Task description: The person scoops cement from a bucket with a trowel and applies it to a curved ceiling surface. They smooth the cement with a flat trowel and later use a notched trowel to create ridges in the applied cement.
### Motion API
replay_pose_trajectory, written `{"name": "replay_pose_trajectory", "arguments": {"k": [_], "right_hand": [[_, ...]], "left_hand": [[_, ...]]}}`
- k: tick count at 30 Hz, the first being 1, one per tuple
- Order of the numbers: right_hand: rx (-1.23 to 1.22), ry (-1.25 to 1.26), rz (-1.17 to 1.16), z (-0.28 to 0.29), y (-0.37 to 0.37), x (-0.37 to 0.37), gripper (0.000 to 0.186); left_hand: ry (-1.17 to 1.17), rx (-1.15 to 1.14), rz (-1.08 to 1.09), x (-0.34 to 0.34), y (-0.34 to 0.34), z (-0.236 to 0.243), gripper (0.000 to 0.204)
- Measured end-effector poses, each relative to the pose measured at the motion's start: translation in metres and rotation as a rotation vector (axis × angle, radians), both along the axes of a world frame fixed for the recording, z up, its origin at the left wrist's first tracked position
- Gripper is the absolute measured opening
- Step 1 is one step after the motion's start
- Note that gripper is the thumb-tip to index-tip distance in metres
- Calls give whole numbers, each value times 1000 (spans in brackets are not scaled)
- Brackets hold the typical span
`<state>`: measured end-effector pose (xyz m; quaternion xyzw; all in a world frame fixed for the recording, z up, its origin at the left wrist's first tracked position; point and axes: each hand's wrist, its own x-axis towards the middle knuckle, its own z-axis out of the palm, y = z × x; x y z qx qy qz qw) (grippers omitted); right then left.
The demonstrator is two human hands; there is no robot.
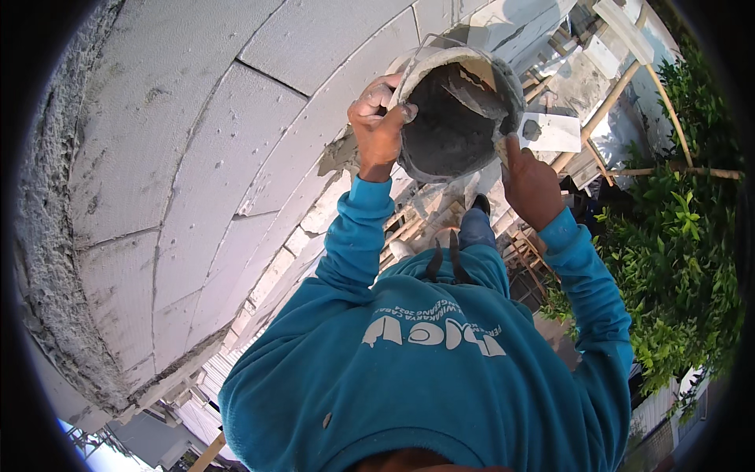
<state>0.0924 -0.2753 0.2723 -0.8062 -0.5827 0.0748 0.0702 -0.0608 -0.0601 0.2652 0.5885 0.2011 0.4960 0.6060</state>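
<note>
A mortar-crusted bucket is tilted so that its mouth faces me, and dark grey mortar lines its inside. The fingers of my left hand are closed over the bucket's left rim. My right hand grips the pale handle of a trowel, whose mortar-coated blade reaches into the bucket's mouth. The wire bail of the bucket sticks up past its far rim. Just below my left hand, a smear of wet mortar clings to the block wall.
The wall of large pale blocks runs along my left, with a rough mortared edge. Bamboo poles and a white board with a mortar blob stand at the right. Leafy branches fill the far right. Timber pieces lie below around my feet.
</note>
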Motion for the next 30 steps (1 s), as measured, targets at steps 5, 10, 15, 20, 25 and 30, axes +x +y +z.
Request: {"name": "replay_pose_trajectory", "arguments": {"k": [5,10,15,20,25,30], "right_hand": [[-113,-36,105,-1,-24,2,55],[130,-48,-16,-8,-9,-8,54],[-58,-4,57,-12,-33,-11,48],[63,217,-242,-4,-44,-13,43],[-45,1127,-395,-23,-50,-54,39],[-151,1428,-397,4,-28,-53,41]], "left_hand": [[-14,95,22,-5,-4,8,11],[20,137,-3,-3,-8,10,13],[56,178,118,-4,-13,10,14],[40,363,215,4,-31,17,9],[-8,491,304,10,-46,17,8],[-37,604,312,14,-39,-1,9]]}}
